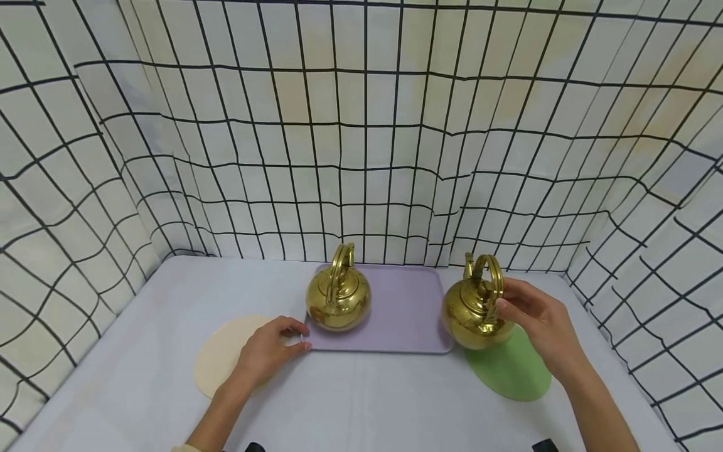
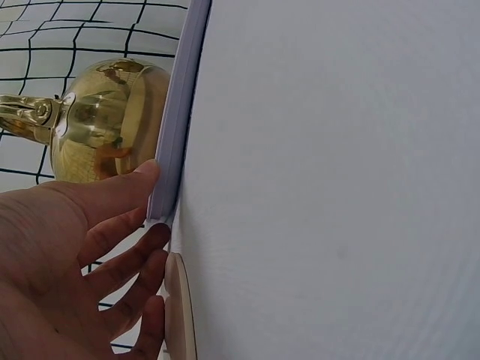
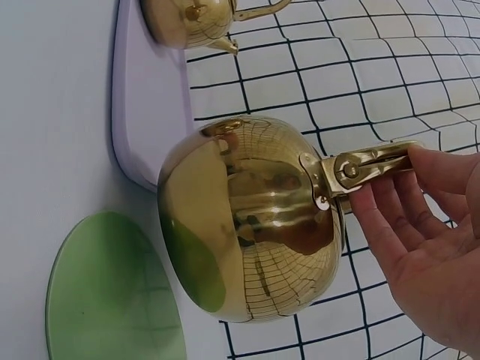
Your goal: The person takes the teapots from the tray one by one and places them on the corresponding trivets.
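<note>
My right hand (image 1: pixel 533 317) grips the upright handle of a shiny brass kettle (image 1: pixel 471 314), thumb on the near side and fingers behind. In the right wrist view this kettle (image 3: pixel 251 221) hangs raised beside the tray's right end, close by the green disc (image 3: pixel 112 292). A second brass kettle (image 1: pixel 339 298) stands on the left part of the lilac tray (image 1: pixel 403 314). At the tray's front left corner is my left hand (image 1: pixel 271 348). Its thumb rests on the rim and its other fingers curl at the corner's side, pinching the tray's edge (image 2: pixel 176 142).
A cream round disc (image 1: pixel 223 355) lies on the white tabletop (image 1: pixel 361 402) left of the tray, partly beneath the left forearm. The green disc (image 1: pixel 511 370) lies right of the tray. White cloth walls with a black grid (image 1: pixel 384 144) enclose the table at back and sides.
</note>
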A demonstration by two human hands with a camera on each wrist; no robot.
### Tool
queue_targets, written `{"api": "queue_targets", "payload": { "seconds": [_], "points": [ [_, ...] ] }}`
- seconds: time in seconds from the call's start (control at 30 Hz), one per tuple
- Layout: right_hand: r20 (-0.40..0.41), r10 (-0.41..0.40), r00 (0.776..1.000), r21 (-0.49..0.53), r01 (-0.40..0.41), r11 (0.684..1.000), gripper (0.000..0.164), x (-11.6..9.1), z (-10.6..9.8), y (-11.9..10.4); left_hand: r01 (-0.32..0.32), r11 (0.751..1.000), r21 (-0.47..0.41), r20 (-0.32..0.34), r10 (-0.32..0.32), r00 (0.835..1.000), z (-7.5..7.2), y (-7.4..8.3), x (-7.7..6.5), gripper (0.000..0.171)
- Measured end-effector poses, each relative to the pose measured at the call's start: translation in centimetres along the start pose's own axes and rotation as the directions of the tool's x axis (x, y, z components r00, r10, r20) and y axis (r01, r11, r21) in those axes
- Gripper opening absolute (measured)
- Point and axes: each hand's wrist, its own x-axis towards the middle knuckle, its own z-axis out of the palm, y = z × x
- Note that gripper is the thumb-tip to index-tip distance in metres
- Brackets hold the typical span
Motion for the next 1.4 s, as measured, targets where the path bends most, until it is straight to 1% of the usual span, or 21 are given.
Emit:
{"api": "queue_targets", "payload": {
  "seconds": [0.53, 0.87, 1.0, 1.27, 1.4],
  "points": [
    [-0.028, -0.004, 1.000, -0.050, 0.002, 0.999, 0.042, -0.7, -0.9, 0.0, 0.004, 1.000, 0.001, -0.002, -0.004, 1.000, 0.0, 0.1, 0.0, 0.026],
    [-0.034, -0.021, 0.999, -0.029, 0.020, 0.999, 0.041, -1.2, -1.6, 0.4, 0.014, 1.000, -0.006, -0.006, -0.014, 1.000, 0.1, -0.1, 0.0, 0.023],
    [-0.038, -0.025, 0.999, -0.044, 0.024, 0.999, 0.042, -1.4, -1.9, 0.5, 0.013, 1.000, -0.010, -0.004, -0.013, 1.000, 0.1, -0.1, -0.1, 0.023],
    [-0.041, 0.014, 0.999, -0.062, -0.016, 0.998, 0.042, -1.8, -2.4, 0.7, 0.010, 1.000, -0.007, -0.006, -0.010, 1.000, 0.0, -0.2, -0.1, 0.023],
    [-0.043, 0.038, 0.998, -0.019, -0.039, 0.999, 0.041, -1.9, -2.6, 0.8, 0.010, 1.000, -0.009, -0.006, -0.010, 1.000, 0.0, -0.2, -0.1, 0.023]
  ]
}}
